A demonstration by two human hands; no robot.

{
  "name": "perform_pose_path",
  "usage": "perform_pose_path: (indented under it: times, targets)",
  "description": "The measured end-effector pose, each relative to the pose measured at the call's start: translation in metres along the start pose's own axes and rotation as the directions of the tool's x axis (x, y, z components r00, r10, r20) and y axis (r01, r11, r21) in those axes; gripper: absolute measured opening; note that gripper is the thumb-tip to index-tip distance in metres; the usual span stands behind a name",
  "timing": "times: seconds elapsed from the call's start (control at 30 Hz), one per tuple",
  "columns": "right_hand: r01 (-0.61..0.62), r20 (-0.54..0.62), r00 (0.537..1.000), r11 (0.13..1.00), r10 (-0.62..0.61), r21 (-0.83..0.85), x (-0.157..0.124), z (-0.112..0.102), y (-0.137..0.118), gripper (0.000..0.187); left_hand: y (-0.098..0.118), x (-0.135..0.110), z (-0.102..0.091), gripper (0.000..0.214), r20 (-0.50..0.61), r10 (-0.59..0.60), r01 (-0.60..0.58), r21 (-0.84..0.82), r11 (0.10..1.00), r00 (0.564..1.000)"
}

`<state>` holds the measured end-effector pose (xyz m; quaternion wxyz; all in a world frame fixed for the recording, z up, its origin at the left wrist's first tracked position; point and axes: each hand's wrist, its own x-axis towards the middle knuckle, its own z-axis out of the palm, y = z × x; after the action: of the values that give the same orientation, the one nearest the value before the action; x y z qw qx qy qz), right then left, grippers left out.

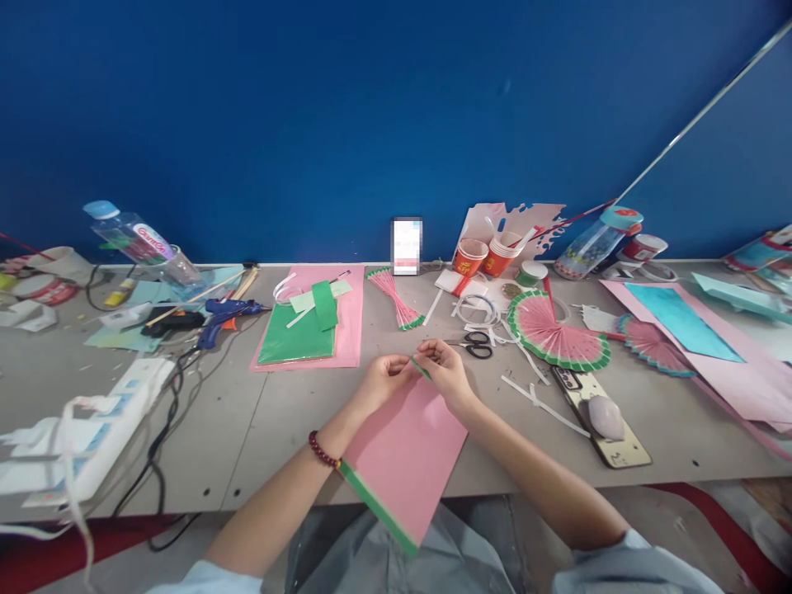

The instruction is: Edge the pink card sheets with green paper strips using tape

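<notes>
Both my hands pinch the far end of a pink paper sheet [405, 454], which slants toward me past the table's front edge. Green strips border its near and far ends. My left hand [387, 379], with a dark red bead bracelet [322, 450] on the wrist, is closed on the sheet's far left corner. My right hand [444, 371] grips the green far edge beside it, fingertips almost touching the left ones. Just beyond lie black-handled scissors [478, 345] and a pleated pink-and-green paper strip [396, 301]. A watermelon-patterned paper fan [557, 334] rests to the right.
Green paper [297, 342] lies on a pink sheet at left, near a blue glue gun [226, 318] and a white power strip [117, 429] with trailing cables. A phone [603, 425] is at right. Red paper cups [471, 257] and a bottle [597, 243] stand behind.
</notes>
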<state>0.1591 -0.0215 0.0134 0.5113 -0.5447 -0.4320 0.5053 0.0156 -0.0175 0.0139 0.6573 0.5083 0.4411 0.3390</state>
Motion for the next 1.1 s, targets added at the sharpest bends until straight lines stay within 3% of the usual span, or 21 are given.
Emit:
perform_pose_path:
  times: [0.23, 0.63, 0.93, 1.1]
  targets:
    - [0.033, -0.002, 0.999, 0.999, -0.033, -0.031, -0.0020, 0.0008, -0.0021, 0.012, -0.0022, 0.0021, -0.0037, 0.039, -0.056, 0.077, -0.068, 0.149, 0.987, 0.995]
    - [0.003, 0.013, 1.000, 1.000, -0.003, 0.014, -0.0019, -0.0016, -0.0006, 0.015, 0.0039, -0.0023, -0.0037, 0.037, -0.018, -0.030, 0.030, 0.052, 0.998, 0.999]
    - [0.004, 0.008, 1.000, 0.999, -0.005, 0.052, -0.0010, -0.0008, 0.0013, 0.021, 0.0036, -0.0013, -0.0049, 0.039, -0.032, 0.006, -0.004, 0.072, 0.997, 0.999]
    - [-0.055, 0.030, 0.998, 0.990, 0.052, 0.129, -0.0025, -0.0015, -0.0051, 0.020, 0.0023, -0.0009, -0.0063, 0.039, -0.057, 0.032, -0.025, 0.113, 0.993, 0.998]
